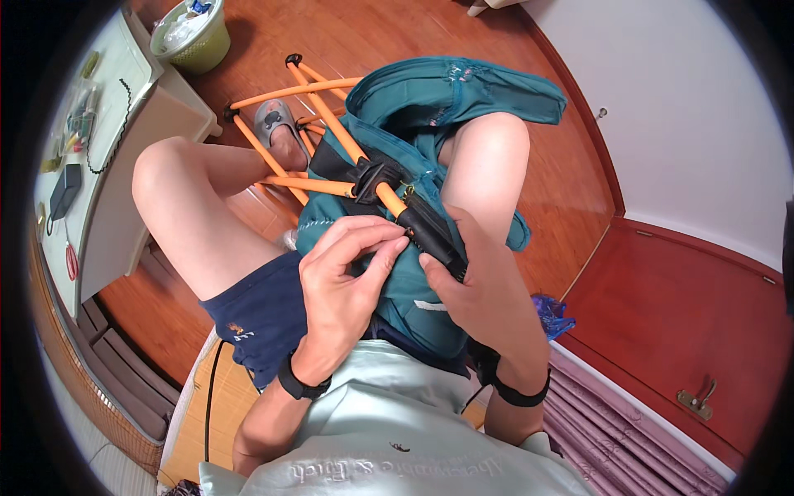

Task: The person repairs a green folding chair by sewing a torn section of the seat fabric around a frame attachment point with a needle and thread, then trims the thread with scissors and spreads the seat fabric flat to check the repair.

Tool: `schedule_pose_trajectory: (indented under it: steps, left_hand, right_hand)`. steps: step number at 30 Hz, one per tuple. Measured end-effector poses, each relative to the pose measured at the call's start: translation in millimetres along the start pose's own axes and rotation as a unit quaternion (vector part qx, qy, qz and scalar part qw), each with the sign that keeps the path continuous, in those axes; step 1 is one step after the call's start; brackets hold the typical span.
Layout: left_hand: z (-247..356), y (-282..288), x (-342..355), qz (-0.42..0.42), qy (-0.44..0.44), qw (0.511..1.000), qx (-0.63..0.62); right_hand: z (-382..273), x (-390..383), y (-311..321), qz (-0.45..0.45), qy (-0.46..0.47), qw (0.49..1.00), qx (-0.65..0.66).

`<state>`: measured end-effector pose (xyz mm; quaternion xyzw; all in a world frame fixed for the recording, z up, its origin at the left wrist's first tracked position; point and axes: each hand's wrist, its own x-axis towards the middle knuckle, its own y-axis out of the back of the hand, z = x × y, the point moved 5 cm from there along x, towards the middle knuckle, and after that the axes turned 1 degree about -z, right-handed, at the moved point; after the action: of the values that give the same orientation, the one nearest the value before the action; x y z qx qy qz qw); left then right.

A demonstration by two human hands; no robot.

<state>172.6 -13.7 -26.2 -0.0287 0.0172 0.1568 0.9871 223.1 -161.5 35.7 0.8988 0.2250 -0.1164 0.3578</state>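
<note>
Across my lap lies a folding chair frame of orange tubes (335, 124) with teal fabric (397, 97) draped over and around it. A black plastic joint (374, 179) sits where the tubes cross. Below it, one tube ends in a black sleeve (428, 237). My right hand (495, 293) is closed around the lower end of this sleeve, thumb on the near side and fingers mostly hidden behind. My left hand (341, 277) pinches thumb and forefinger together at the sleeve's left side; whatever lies between the fingertips is too small to make out. Frayed yellowish threads (410, 195) show beside the sleeve.
A pale desk (124, 178) at the left holds a dark box (65, 191), red-handled scissors (71, 258) and a coiled black cord (110, 132). Beyond it stands a green basket (203, 45). A red-brown wooden panel (686, 322) lies at the right, beside a pleated mauve cloth (612, 422).
</note>
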Motion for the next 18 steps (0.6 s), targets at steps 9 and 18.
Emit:
schedule_pose_trajectory:
  steps: [9, 18]
  left_hand:
    - [3, 0, 1, -0.004, -0.008, 0.999, 0.043]
    - [19, -2, 5, -0.01, -0.092, 0.986, 0.139]
  right_hand:
    - [7, 0, -3, -0.001, -0.006, 1.0, 0.003]
    - [6, 1, -2, -0.011, -0.003, 1.0, 0.001]
